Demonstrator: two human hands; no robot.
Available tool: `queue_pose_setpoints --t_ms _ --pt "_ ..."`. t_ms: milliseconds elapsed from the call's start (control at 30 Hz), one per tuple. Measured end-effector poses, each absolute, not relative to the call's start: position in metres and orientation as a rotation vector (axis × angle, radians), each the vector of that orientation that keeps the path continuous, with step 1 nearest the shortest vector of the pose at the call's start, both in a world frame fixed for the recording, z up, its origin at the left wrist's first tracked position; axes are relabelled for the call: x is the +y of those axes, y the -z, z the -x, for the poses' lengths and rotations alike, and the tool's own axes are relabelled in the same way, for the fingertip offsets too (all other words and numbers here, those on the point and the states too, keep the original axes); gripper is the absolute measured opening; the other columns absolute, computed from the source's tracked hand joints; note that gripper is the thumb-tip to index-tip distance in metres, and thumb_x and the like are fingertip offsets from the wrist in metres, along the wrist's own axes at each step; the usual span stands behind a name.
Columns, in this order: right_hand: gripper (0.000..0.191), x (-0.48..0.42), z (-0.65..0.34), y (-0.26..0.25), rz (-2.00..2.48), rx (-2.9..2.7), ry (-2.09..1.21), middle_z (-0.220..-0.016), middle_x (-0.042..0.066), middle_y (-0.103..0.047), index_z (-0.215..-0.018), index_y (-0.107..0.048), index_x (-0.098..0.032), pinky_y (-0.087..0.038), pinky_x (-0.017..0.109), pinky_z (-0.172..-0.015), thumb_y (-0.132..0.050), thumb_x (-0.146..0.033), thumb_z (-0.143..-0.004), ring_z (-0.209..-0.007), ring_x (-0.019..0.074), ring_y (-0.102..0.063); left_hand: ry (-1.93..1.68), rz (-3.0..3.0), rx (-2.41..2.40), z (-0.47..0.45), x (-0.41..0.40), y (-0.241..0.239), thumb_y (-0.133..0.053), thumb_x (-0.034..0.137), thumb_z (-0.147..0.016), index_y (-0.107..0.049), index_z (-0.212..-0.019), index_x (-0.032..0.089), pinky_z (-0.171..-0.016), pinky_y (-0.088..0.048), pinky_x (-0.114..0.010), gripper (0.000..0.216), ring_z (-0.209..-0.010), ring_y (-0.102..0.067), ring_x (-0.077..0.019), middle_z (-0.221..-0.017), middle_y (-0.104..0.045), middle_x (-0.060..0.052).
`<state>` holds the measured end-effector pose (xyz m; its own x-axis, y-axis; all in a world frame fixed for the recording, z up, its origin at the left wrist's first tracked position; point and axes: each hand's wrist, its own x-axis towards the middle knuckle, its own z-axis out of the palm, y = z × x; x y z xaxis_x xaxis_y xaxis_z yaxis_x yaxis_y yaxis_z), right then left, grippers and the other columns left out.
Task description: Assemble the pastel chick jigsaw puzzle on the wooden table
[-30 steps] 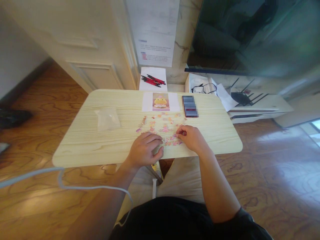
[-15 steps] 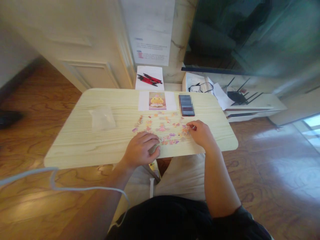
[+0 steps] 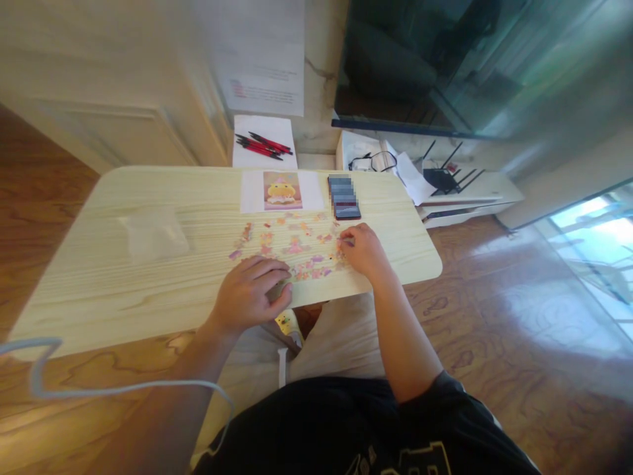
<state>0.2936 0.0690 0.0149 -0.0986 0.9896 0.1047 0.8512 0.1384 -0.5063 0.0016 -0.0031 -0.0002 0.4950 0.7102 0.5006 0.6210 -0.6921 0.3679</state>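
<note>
Small pink, purple and orange jigsaw puzzle pieces (image 3: 295, 247) lie in loose groups on a pale wooden table (image 3: 212, 198). My right hand (image 3: 363, 251) is at the right side of the pieces, its thumb and fingertips pinched together over a cluster there. Whatever is between those fingertips is too small to make out. My left hand (image 3: 254, 290) rests at the near edge, fingers stretched out and thumb apart, beside the lower pieces. Beyond the pieces lies a white sheet with a printed picture (image 3: 282, 191) of a yellow figure.
A phone (image 3: 345, 198) lies right of the picture sheet. On the left is a translucent plastic bag (image 3: 155, 234). Red pens (image 3: 264, 145) lie on paper behind the table. A grey cable (image 3: 133, 388) hangs across my left forearm. A router (image 3: 442, 180) stands on the cabinet.
The whole view has swung, so the table and hands appear further left. My right fingers have drawn in slightly at the right-hand cluster. My left hand keeps its place by the pieces.
</note>
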Motion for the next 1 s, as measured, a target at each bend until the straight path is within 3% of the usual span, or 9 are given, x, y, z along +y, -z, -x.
queue_pose_setpoints --t_ms 200,433,667,833,1000 --pt "0.005 0.072 -0.293 -0.015 1.768 -2.011 -0.464 -0.105 0.008 -0.069 -0.093 -0.071 -0.019 -0.049 0.035 -0.094 -0.067 -0.019 -0.09 -0.101 0.0221 -0.064 -0.955 -2.587 1.171 -0.001 -0.004 0.001 -0.069 0.025 -0.085 -0.073 -0.1 0.023 -0.093 -0.056 -0.045 0.017 -0.099 -0.071 -0.0252 -0.108 -0.077 -0.006" --pt "0.007 0.065 -0.292 -0.023 1.661 -1.866 -0.647 -0.086 0.0 -0.072 -0.091 -0.064 -0.024 -0.048 0.03 -0.076 -0.062 -0.017 -0.089 -0.08 0.0175 -0.066 -0.938 -2.582 1.195 -0.001 -0.006 -0.002 -0.068 0.026 -0.086 -0.073 -0.098 0.024 -0.092 -0.056 -0.044 0.013 -0.099 -0.07 -0.0246 -0.108 -0.077 -0.006" --pt "0.014 0.061 -0.282 -0.025 1.457 -1.733 -0.764 -0.092 0.001 -0.074 -0.101 -0.063 -0.025 -0.054 0.031 -0.077 -0.067 -0.024 -0.088 -0.083 0.0181 -0.071 -0.951 -2.583 1.181 -0.002 -0.006 -0.004 -0.068 0.025 -0.086 -0.073 -0.095 0.023 -0.089 -0.056 -0.043 0.011 -0.097 -0.07 -0.0246 -0.105 -0.077 -0.006" --pt "0.006 0.06 -0.273 -0.025 1.452 -1.845 -0.803 -0.094 0.003 -0.078 -0.093 -0.071 -0.024 -0.055 0.032 -0.08 -0.067 -0.023 -0.089 -0.083 0.0187 -0.071 -0.948 -2.569 1.19 -0.002 -0.007 -0.003 -0.068 0.026 -0.086 -0.073 -0.095 0.024 -0.089 -0.055 -0.043 0.011 -0.098 -0.07 -0.0245 -0.106 -0.077 -0.006" --pt "0.023 0.058 -0.266 -0.026 1.403 -2.054 -0.759 -0.103 0.002 -0.08 -0.095 -0.078 -0.024 -0.054 0.034 -0.092 -0.061 -0.011 -0.09 -0.096 0.0199 -0.073 -0.956 -2.563 1.193 -0.001 -0.007 -0.002 -0.067 0.026 -0.087 -0.073 -0.095 0.024 -0.089 -0.055 -0.043 0.01 -0.097 -0.069 -0.0243 -0.106 -0.077 -0.006"
